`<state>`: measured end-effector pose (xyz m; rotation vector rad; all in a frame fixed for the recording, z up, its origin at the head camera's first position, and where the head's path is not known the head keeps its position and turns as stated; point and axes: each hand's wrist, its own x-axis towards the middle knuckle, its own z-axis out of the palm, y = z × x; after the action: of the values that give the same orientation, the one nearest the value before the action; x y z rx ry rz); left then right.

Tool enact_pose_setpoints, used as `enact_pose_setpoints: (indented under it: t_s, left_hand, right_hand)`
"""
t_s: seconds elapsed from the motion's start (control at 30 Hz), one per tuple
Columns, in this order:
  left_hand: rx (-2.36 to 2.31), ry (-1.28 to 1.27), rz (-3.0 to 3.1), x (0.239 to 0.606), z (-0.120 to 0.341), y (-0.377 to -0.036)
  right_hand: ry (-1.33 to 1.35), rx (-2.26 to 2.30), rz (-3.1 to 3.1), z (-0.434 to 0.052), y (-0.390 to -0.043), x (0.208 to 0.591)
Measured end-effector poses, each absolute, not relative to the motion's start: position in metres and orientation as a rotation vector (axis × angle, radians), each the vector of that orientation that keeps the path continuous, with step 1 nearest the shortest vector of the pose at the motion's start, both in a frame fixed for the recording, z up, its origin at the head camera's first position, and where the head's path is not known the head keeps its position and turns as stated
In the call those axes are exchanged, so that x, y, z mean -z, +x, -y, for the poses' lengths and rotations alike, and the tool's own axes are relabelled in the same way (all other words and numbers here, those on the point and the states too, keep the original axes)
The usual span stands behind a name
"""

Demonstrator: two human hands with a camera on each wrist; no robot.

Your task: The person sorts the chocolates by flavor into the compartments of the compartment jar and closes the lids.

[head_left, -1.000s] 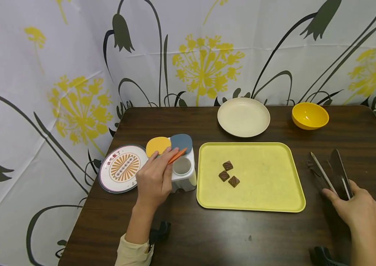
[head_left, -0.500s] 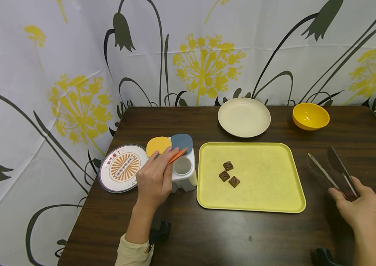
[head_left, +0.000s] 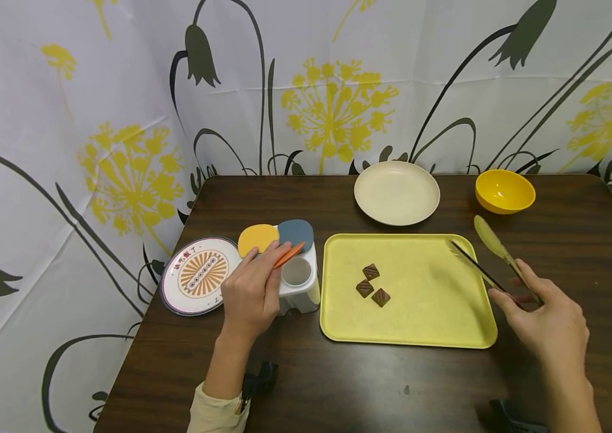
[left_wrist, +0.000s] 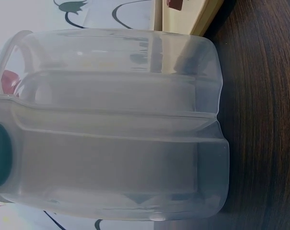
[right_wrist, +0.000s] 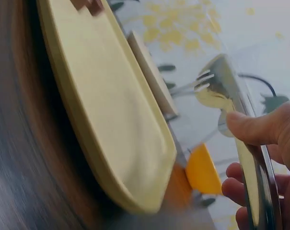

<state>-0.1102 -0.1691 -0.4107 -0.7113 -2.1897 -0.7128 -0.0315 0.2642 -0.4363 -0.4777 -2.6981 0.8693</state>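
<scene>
The right hand (head_left: 552,328) has its fingers (right_wrist: 252,127) curled round the handle end of a pair of metal tongs (head_left: 492,261), thumb pressed on the upper arm and the other fingers wrapped beneath. The tongs stick out past the fingertips, up and to the left, with their two arms spread apart. One tip hangs over the right edge of the yellow tray (head_left: 419,325), the other just outside it. The tongs are clear of the tabletop (head_left: 371,385).

The left hand (head_left: 252,294) rests against a white holder (head_left: 300,285), its fingers (head_left: 270,261) curled over the holder's top edge and touching an orange utensil (head_left: 290,254) that stands in it. Yellow and blue rounded pieces show just behind the fingertips.

Three brown chocolates (head_left: 372,284) lie close together near the middle of the tray, well apart from the tong tips. A patterned plate (head_left: 198,273) lies left of the holder. At the far edge stand a cream plate (head_left: 397,192) and a yellow bowl (head_left: 504,190).
</scene>
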Motion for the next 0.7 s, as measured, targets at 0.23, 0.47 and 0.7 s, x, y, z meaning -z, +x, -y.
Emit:
enact_pose_setpoints:
  t_s: [0.23, 0.47, 0.7]
  left_hand:
    - [0.723, -0.713, 2.194, 0.411, 0.169, -0.109]
    - [0.73, -0.709, 2.203, 0.41, 0.169, -0.109]
    - [0.739, -0.708, 2.207, 0.41, 0.169, -0.109]
  right_hand:
    - [-0.239, -0.836, 2.707, -0.229, -0.044, 0.441]
    - [-0.122, -0.824, 2.768, -0.199, -0.052, 0.448]
    - [-0.016, -0.807, 2.776, -0.18, -0.058, 0.457]
